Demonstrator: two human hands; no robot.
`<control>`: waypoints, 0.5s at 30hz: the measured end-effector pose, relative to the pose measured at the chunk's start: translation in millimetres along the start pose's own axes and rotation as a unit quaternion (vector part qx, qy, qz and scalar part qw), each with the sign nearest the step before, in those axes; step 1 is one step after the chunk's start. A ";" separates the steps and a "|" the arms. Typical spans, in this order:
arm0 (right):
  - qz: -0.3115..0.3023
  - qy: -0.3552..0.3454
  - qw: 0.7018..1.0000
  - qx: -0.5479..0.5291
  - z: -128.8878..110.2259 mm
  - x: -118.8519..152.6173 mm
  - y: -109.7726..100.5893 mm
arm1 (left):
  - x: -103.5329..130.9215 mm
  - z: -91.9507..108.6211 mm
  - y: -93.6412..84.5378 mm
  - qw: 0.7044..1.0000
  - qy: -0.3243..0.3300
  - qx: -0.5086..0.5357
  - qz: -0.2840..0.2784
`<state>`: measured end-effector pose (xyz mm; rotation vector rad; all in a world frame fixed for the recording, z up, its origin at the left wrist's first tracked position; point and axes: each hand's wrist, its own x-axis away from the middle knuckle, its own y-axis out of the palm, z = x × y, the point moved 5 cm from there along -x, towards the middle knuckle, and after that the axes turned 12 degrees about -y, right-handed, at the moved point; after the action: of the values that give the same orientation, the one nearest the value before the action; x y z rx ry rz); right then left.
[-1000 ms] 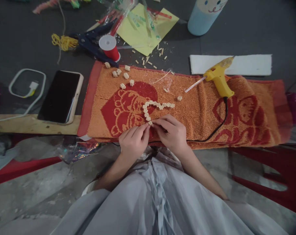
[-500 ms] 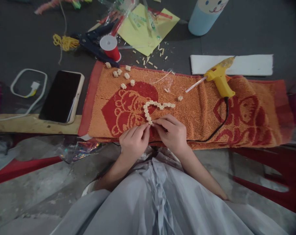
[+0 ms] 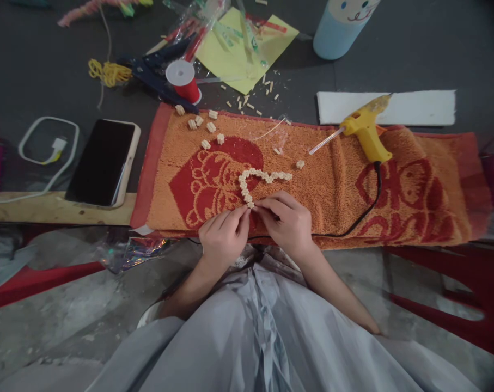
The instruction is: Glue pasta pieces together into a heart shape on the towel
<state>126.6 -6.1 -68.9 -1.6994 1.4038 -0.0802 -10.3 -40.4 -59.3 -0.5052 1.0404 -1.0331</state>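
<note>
A curved chain of small cream-coloured pieces [image 3: 245,188] lies on an orange and red towel [image 3: 312,207]. Its near end is pinched between the fingertips of my left hand [image 3: 225,234] and my right hand [image 3: 286,222], which almost meet there. The fingers of both hands are closed, and they partly hide that end. One loose cream piece [image 3: 300,164] rests just beyond the chain's far right end. Several similar cream pieces [image 3: 211,127] are scattered near the towel's back left corner.
A yellow glue gun [image 3: 365,130] lies on the towel and a white strip [image 3: 418,108]. A phone [image 3: 103,163] and white cable [image 3: 77,130] are at left. Behind are a red thread spool [image 3: 185,84], dark-handled tool [image 3: 157,79], yellow paper [image 3: 226,65] and blue bottle [image 3: 340,32].
</note>
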 end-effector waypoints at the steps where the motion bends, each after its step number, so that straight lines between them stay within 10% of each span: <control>1: -0.002 0.002 1.000 -0.001 0.2 0.1 0.2 | 0.1 -0.3 0.2 1.000 -0.003 -0.001 0.000; 15: -0.005 -0.004 1.000 0.009 -0.4 0.0 0.2 | -0.3 0.9 -1.0 1.000 0.004 0.001 0.005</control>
<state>126.2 -6.3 -68.8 -1.6905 1.3841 -0.0909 -10.0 -40.7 -58.1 -0.4938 1.0482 -1.0281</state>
